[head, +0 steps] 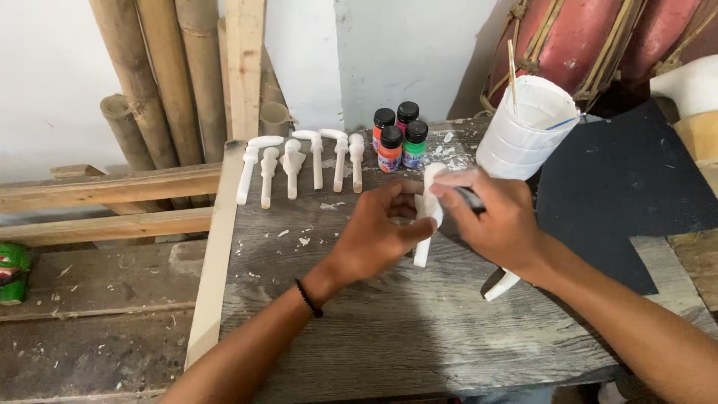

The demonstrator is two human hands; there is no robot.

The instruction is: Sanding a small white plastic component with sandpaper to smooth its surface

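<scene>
1. The left hand (378,232) grips a white carved piece (428,217) upright over the grey wooden table (389,329).
2. The right hand (497,221) pinches a dark-handled brush (471,199) against the piece's top.
3. Far left, six similar white pieces (299,161) lie in a row, paint bottles (400,138) just right of them.

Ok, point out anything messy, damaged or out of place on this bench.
White flecks and smears litter the grey wooden bench, thickest beside the paint bottles. One white carved piece lies apart, half under the right forearm, away from the neat row. Nothing looks broken.
</scene>
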